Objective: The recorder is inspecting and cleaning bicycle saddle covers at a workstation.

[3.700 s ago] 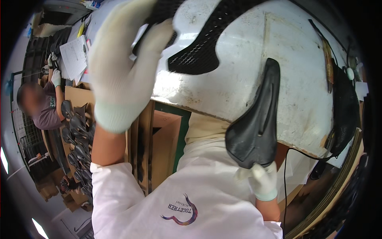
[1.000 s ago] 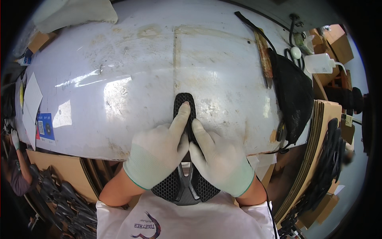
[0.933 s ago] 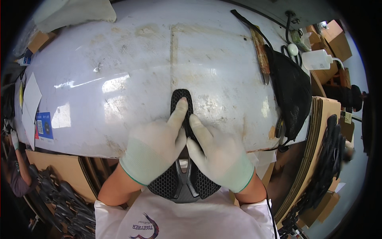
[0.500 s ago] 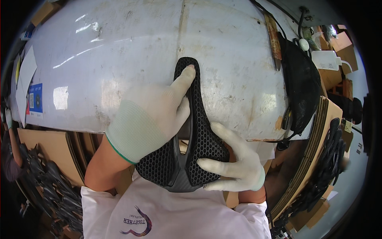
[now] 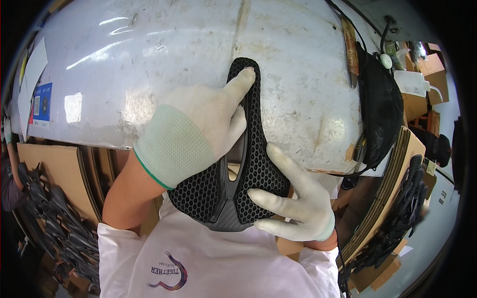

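Observation:
A black bicycle saddle (image 5: 255, 126) with a honeycomb lattice surface lies in front of me, its narrow nose pointing away and its wide rear near my shirt. A slot runs down its middle. My left hand (image 5: 198, 119), in a whitish knit glove, lies across the saddle from the left. Its index finger stretches onto the nose and the thumb bends against the inner edge; the other fingers are hidden. My right hand (image 5: 295, 198), gloved too, holds the right wing of the rear, with fingers apart over its edge and top.
The worn white tabletop (image 5: 164, 64) stretches ahead. On its right are a worn-handled tool (image 5: 351, 52), a black mesh bag (image 5: 380, 109) and a white plastic bottle (image 5: 410, 83). Cardboard (image 5: 54, 174) and several black saddles (image 5: 62, 218) are at lower left. Another person's arm (image 5: 14, 164) shows far left.
The saddle and both hands sit slightly higher and more to the right in the picture, and the table has shifted with them. The grip on the saddle looks the same.

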Demonstrator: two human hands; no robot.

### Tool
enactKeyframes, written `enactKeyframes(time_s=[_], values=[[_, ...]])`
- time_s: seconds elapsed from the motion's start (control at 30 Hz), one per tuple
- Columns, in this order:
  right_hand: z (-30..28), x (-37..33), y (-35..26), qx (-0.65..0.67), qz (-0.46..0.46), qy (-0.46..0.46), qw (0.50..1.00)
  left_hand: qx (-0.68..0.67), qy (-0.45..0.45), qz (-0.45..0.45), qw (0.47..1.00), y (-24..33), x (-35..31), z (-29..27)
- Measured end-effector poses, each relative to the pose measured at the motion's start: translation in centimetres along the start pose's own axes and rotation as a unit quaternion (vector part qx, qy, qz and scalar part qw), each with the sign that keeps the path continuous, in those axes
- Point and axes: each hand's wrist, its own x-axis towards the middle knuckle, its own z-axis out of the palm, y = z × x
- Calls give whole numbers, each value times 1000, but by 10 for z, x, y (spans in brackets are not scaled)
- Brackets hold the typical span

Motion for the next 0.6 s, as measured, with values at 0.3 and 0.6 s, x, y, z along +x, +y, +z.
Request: enactKeyframes(time_s=[0.3, 0.6], values=[[1, -3, 2, -24, -21, -28, 999, 7, 16, -18, 1000, 3, 0, 4], [30, -14, 25, 114, -34, 0, 993, 12, 35, -16, 999, 4, 0, 7]])
